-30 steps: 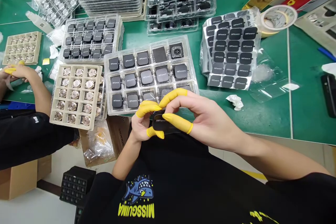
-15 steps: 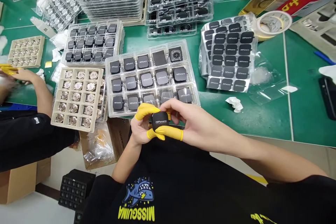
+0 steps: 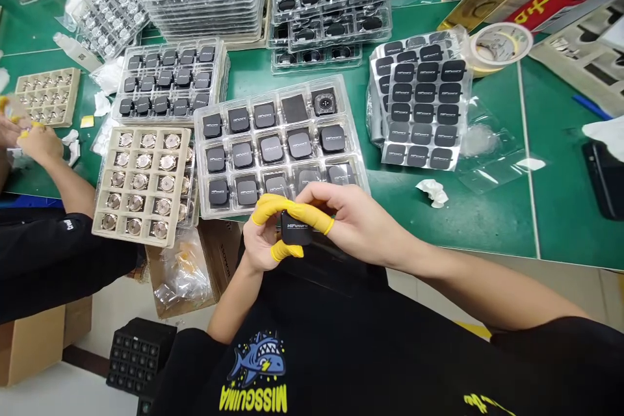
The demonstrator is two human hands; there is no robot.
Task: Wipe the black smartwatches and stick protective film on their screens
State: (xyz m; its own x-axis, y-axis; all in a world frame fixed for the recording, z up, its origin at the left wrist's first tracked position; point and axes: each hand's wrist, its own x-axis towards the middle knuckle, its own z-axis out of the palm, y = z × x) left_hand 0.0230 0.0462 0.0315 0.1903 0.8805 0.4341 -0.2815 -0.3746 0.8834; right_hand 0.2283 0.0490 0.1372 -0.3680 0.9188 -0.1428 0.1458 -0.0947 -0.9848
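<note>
By the tray (image 3: pixel 349 122), left hand (image 3: pixel 258 244) clamps square device (image 3: pixel 296 230) (black); right hand (image 3: pixel 359 221) pinches it.

Central tray (image 3: pixel 344 110) on table (image 3: pixel 487 221), between watch tray (image 3: pixel 127 236), left, and label sheets (image 3: pixel 426 110), right.

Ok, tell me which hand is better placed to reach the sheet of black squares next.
Probably the right hand: it is nearer the sheet of black squares, which lies on the right, while the left hand holds the black piece.
</note>
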